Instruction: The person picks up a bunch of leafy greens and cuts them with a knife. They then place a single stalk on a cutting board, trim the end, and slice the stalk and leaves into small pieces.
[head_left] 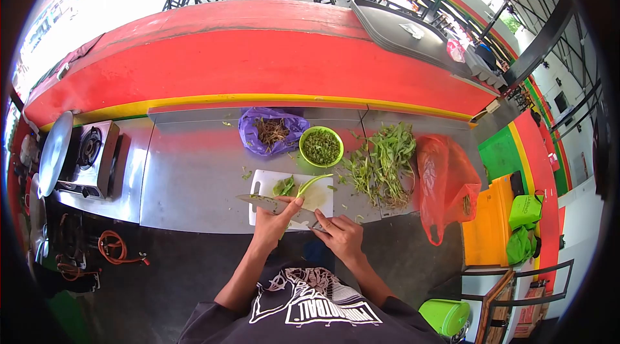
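Observation:
My right hand [341, 235] is closed around the handle of a kitchen knife [257, 199], whose blade points left across the white cutting board [259, 182]. My left hand [276, 220] is at the blade, thumb and fingers closed on pale green vegetable stems [312, 183] that stick up to the right. Part of the blade is hidden behind this hand. Cut green leaves [283, 186] lie on the board just beyond the knife. Behind the board stands a green bowl [339, 158] filled with chopped greens [321, 146].
A purple plastic bag [248, 132] holds root trimmings [271, 131]. Right of the bowl lies a pile of leafy greens [391, 157], beside a red plastic bag [445, 179]. A gas stove [90, 153] stands at the left on the steel counter [187, 170]. A red ledge [226, 60] runs behind.

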A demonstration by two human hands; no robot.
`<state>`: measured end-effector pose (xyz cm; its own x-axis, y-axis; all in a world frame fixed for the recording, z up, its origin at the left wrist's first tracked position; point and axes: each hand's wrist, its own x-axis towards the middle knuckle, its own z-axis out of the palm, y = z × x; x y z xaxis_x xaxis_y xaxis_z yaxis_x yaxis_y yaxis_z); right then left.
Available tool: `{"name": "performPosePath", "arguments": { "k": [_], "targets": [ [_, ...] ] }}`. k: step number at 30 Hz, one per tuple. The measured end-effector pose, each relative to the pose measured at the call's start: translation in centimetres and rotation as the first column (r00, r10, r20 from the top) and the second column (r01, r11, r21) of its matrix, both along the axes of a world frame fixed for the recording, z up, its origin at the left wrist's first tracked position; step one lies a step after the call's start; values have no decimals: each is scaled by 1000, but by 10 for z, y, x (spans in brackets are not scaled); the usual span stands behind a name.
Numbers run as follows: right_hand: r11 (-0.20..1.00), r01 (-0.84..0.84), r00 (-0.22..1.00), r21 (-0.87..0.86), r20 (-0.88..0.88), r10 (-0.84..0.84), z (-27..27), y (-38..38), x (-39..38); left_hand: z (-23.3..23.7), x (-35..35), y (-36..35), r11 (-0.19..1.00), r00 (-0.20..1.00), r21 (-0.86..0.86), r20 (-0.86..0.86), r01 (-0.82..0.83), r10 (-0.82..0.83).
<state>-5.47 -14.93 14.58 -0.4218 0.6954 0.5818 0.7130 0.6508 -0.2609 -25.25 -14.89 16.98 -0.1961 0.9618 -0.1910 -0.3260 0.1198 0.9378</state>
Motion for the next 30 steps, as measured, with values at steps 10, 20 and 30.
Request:
{"name": "performPosePath", "arguments": {
  "k": [10,20,30],
  "targets": [
    [999,26,1000,44,10,-27,-2,3,-2,1,1,4,999,999,7,-22,-47,47],
    [999,17,1000,29,11,-17,1,6,0,-6,-8,4,999,1000,35,25,-13,12],
    [1000,-11,1000,-15,24,11,7,5,2,7,-8,3,1000,998,16,57,-3,2]
  ]
}}
